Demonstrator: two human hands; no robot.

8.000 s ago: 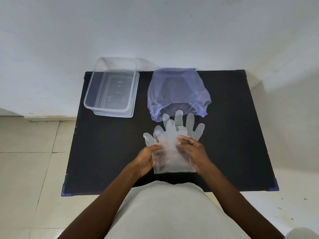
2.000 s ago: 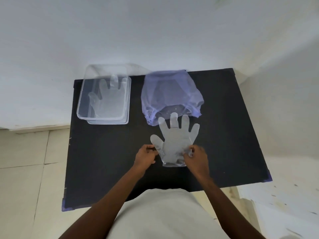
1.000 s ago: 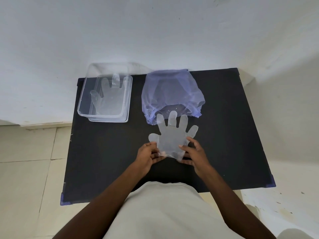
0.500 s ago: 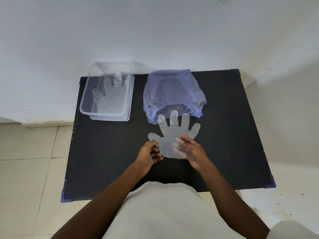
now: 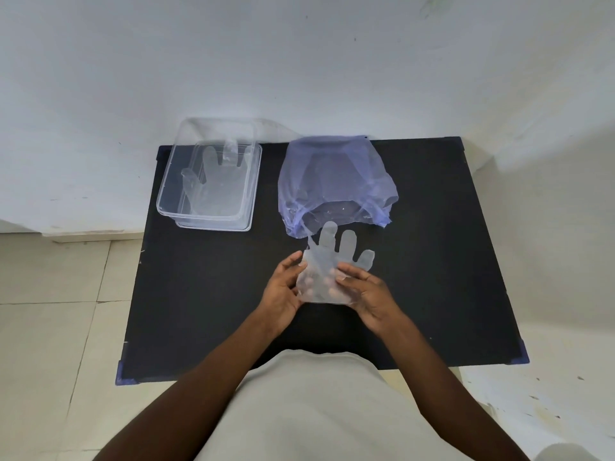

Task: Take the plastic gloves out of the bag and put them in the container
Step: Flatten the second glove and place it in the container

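A clear thin plastic glove [image 5: 327, 261] is pinched at its cuff by the left hand [image 5: 283, 291] and right hand [image 5: 364, 292], mid-table [image 5: 199, 294], just before the blue translucent bag [image 5: 336, 181]; the clear rectangular container [image 5: 166, 197] sits at the far-left corner.

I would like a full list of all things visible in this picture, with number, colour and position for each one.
table: one, black top, against the white wall.
container: one, clear plastic, far left of the table.
glove in container: one, translucent, lying flat inside.
bag: one, translucent bluish-purple, far centre of the table, mouth facing the person.
glove in hands: one, translucent, near the bag's mouth, fingers pointing to the bag.
wall: white, behind the table.
floor: pale tiles, left side.
left hand: holds the glove's left edge.
right hand: holds the glove's right side.
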